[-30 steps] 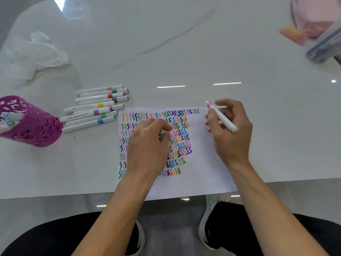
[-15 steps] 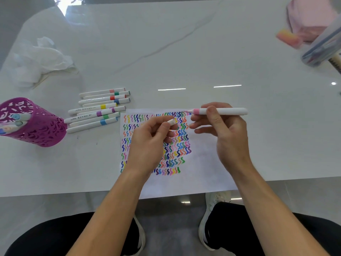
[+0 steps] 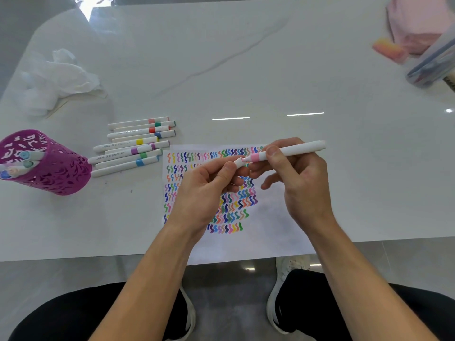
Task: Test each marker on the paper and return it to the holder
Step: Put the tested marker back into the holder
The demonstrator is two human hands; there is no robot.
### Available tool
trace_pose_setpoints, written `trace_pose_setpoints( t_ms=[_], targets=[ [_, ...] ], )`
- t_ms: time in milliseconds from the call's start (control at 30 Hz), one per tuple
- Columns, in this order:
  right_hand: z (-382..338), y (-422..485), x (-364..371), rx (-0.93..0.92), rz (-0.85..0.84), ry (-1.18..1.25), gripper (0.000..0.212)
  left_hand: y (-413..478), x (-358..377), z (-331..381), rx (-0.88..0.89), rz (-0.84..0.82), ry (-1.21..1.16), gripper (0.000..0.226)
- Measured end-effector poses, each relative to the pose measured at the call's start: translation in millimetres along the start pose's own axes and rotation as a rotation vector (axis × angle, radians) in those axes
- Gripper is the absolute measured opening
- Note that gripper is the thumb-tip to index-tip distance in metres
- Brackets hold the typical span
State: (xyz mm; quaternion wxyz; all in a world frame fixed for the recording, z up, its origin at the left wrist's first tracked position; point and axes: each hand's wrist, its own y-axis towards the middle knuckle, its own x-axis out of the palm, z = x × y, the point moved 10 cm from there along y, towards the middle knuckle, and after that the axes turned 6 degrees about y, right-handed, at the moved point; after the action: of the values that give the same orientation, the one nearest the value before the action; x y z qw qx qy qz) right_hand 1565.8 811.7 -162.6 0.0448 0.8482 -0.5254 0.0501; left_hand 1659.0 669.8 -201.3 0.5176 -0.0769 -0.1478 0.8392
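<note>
A glossy white surface (image 3: 246, 70) with faint grey veins carries everything. At far left lies a crumpled white tissue (image 3: 61, 77). Nearer, a purple holder (image 3: 56, 168) with a cut-out leaf pattern leans over, with several capped markers poking from its mouth. Just right of it a row of loose markers (image 3: 138, 146) lies side by side: slim white barrels with bands of pink, green, red, blue, yellow and purple. In the far right corner sit a pink cloth (image 3: 418, 23), a soft-looking orange-pink block (image 3: 390, 49) and a clear case (image 3: 433, 62), blurred at the frame's edge.

The paper (image 3: 270, 230) lies flat at the near edge, its bottom overhanging slightly, and is covered in rows of short coloured squiggles. Both hands are raised above it and hide part of the rows.

The right hand (image 3: 302, 185) holds the pink-banded marker (image 3: 295, 148) almost level, tip pointing left, its grip pinching the barrel between thumb and fingertips. The left hand (image 3: 202, 190) has its grip pinched on the small white cap (image 3: 238, 162), which appears to meet the marker's pink tip, though actual contact is hard to judge.
</note>
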Motion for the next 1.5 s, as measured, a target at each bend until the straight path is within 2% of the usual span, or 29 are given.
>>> trace_pose_setpoints(
  t_ms=[300, 667, 1067, 1133, 1233, 1333, 1500],
  targets=[
    [10, 1, -2, 0.031, -0.024, -0.074, 0.012, -1, 1, 7, 0.079, -0.003, 0.148, 0.022],
    [18, 3, 9, 0.075, -0.141, 0.054, 0.015, -3, -6, 7, 0.072, 0.040, 0.104, 0.018],
    [23, 2, 14, 0.107, -0.171, 0.038, 0.017, -4, -5, 13, 0.060, 0.030, 0.129, 0.016],
    [24, 2, 15, 0.111, -0.168, 0.019, 0.022, -4, -7, 16, 0.068, 0.046, 0.129, 0.024],
    [27, 2, 14, 0.113, -0.146, -0.028, 0.027, -4, -13, 17, 0.052, 0.073, 0.095, 0.034],
    [28, 4, 9, 0.113, -0.086, -0.064, 0.035, -5, -23, 21, 0.063, 0.107, 0.030, 0.030],
    [33, 9, -1, 0.103, -0.033, -0.258, 0.021, -6, -48, 37, 0.150, 0.194, -0.211, 0.022]
  ],
)
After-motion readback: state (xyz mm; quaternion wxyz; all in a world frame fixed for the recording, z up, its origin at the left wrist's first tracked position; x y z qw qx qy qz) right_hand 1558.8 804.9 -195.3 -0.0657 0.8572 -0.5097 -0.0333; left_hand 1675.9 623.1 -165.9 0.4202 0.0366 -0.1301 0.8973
